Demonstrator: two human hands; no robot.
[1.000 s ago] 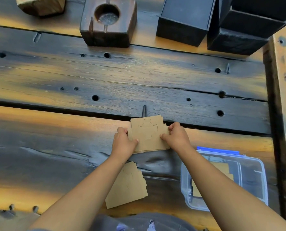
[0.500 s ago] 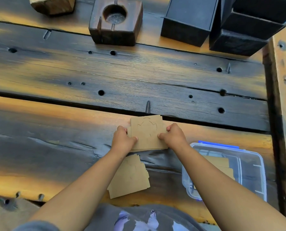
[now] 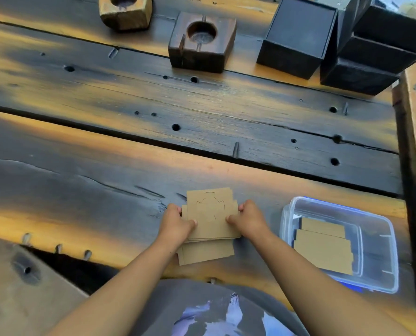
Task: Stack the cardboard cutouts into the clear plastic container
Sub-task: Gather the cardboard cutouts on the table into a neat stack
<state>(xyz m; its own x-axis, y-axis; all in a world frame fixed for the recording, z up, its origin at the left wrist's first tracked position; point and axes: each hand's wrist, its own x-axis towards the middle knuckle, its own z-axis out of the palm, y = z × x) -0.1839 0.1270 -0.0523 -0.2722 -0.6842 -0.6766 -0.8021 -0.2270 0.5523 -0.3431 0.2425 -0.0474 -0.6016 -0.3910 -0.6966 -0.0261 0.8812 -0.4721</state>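
Scorched timber planks make up your table [image 3: 105, 190], dark grain streaked with amber, drilled holes scattered across it. Black boxes [image 3: 299, 37] cluster at the far right corner; a dark wooden block [image 3: 202, 42] with a round recess sits just left of them, a paler block [image 3: 125, 10] further left. Near your right forearm, the clear plastic container [image 3: 381, 238] rests open on the table, a few cardboard cutouts [image 3: 323, 248] lying flat inside. Between your hands is a held stack of cutouts [image 3: 210, 214], curved cut lines on its top sheet. Your left hand [image 3: 176, 225] pinches its left edge, fingers curled, thumb on top; your right hand [image 3: 249, 220] grips the right edge likewise. Loose cutouts [image 3: 207, 253] lie on the table just beneath, partly covered by the stack.
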